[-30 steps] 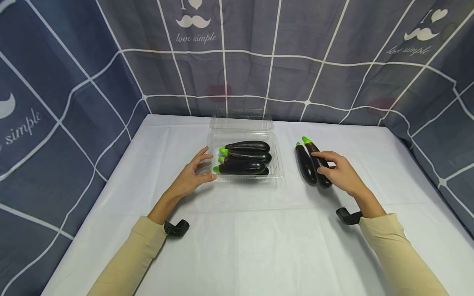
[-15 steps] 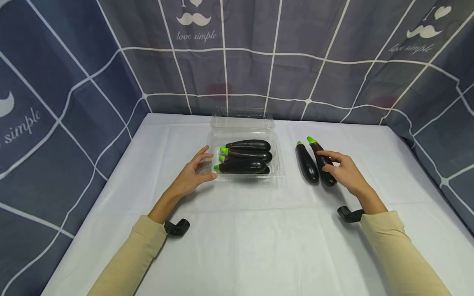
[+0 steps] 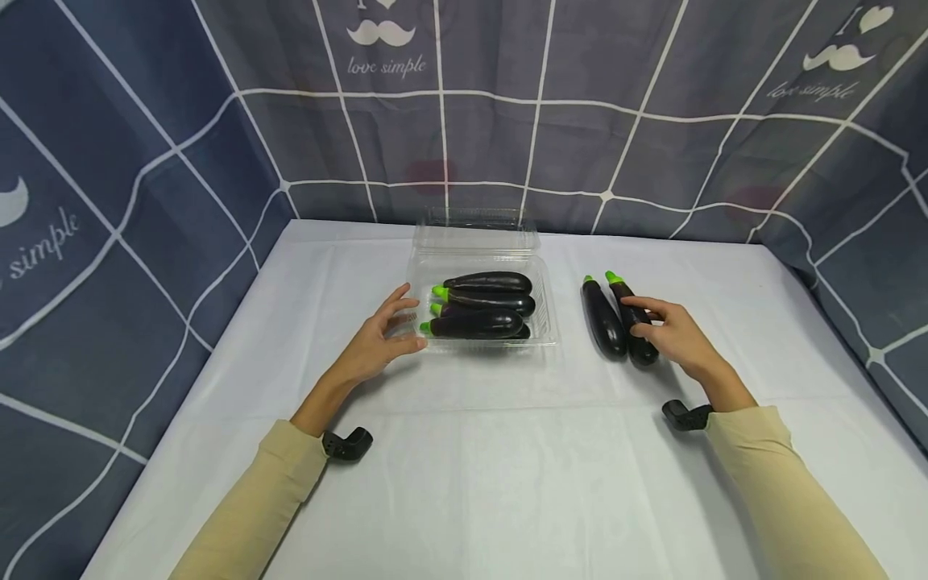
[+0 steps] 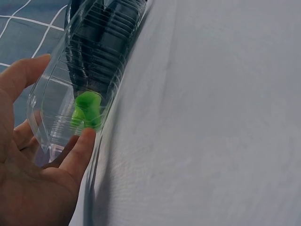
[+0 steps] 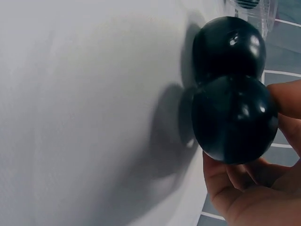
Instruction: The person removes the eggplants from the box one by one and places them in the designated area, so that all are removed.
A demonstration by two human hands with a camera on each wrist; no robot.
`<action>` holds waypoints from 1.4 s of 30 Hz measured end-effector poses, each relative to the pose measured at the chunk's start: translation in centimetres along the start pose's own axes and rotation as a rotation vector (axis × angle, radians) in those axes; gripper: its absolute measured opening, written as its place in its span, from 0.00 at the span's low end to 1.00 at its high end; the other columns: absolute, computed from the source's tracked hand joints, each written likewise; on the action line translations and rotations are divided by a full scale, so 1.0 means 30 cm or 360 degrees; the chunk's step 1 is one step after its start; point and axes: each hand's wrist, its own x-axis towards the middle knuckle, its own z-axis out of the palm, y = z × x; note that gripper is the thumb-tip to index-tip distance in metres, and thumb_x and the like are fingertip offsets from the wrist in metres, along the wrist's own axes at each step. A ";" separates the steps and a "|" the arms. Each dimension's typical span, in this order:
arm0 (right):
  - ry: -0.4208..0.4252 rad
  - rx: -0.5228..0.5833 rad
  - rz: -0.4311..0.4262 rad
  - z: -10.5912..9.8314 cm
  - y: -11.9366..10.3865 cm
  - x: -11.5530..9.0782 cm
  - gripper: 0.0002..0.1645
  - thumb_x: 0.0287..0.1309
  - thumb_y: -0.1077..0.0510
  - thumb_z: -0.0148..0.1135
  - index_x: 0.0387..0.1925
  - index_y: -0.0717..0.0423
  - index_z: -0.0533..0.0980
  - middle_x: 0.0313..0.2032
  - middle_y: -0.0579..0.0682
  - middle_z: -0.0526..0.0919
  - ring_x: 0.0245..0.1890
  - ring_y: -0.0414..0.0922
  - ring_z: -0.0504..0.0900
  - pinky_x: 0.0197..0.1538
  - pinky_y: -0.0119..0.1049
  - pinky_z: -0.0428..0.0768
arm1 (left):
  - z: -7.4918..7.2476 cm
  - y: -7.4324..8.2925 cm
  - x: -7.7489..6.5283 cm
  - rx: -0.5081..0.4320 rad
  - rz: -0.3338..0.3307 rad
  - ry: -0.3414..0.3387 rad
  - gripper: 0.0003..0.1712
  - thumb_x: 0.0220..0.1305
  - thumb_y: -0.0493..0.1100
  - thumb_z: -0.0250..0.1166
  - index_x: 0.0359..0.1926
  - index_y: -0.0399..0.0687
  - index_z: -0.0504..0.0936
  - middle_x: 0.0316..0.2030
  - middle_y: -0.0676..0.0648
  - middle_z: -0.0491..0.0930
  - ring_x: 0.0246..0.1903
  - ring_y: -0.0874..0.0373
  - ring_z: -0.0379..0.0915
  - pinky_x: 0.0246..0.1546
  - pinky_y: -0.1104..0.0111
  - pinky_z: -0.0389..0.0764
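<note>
Several dark eggplants (image 3: 478, 325) with bright green stem ends lie side by side in a clear plastic clamshell container (image 3: 542, 318). The left hand (image 3: 377, 338) holds the container's left end. In the left wrist view its thumb (image 4: 81, 153) presses near the front corner, with the other fingers spread along the end wall. To the right, the right hand (image 3: 670, 334) pinches an eggplant (image 3: 636, 334) between thumb and fingers, its stem pointing away. Another eggplant (image 3: 603, 322) lies just left of it. Their rounded ends overlap in the right wrist view.
The container's lid (image 3: 474, 238) stands folded back behind it. A white cloth covers the table (image 3: 464, 483). Dark blue-grey curtains (image 3: 565, 153) with white lines enclose the back and sides. Each wrist wears a black device (image 3: 348, 445).
The right hand has shifted the pinched eggplant slightly to the right, and the gap between the two stem ends has widened. The left hand stays at the container.
</note>
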 end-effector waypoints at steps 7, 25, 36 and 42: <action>-0.0053 -0.0021 0.0017 0.004 0.025 0.013 0.35 0.64 0.66 0.56 0.72 0.63 0.62 0.70 0.70 0.59 0.67 0.67 0.60 0.56 0.55 0.71 | 0.004 0.001 -0.002 0.0003 -0.0008 0.0002 0.39 0.62 0.38 0.70 0.70 0.36 0.63 0.77 0.56 0.40 0.72 0.45 0.50 0.63 0.51 0.68; -0.0070 -0.0048 0.0021 0.006 0.037 0.009 0.38 0.65 0.62 0.56 0.74 0.64 0.56 0.67 0.72 0.61 0.64 0.67 0.65 0.53 0.50 0.73 | 0.003 0.005 -0.003 -0.0005 -0.0022 0.0004 0.38 0.62 0.38 0.70 0.70 0.36 0.64 0.77 0.59 0.41 0.71 0.45 0.50 0.64 0.49 0.65; 0.0021 -0.0046 0.0020 0.014 0.040 0.019 0.33 0.65 0.61 0.59 0.69 0.67 0.63 0.61 0.72 0.68 0.62 0.65 0.66 0.55 0.55 0.71 | 0.002 0.004 -0.003 -0.0003 -0.0025 0.0007 0.38 0.62 0.38 0.70 0.70 0.37 0.64 0.77 0.60 0.41 0.71 0.45 0.50 0.65 0.48 0.64; 0.0056 -0.0044 0.0017 0.015 0.035 0.018 0.33 0.65 0.60 0.60 0.68 0.66 0.64 0.63 0.71 0.68 0.63 0.66 0.66 0.54 0.54 0.73 | 0.002 0.007 -0.004 0.0018 -0.0019 0.0011 0.38 0.63 0.39 0.70 0.70 0.37 0.64 0.77 0.58 0.41 0.72 0.44 0.49 0.66 0.47 0.62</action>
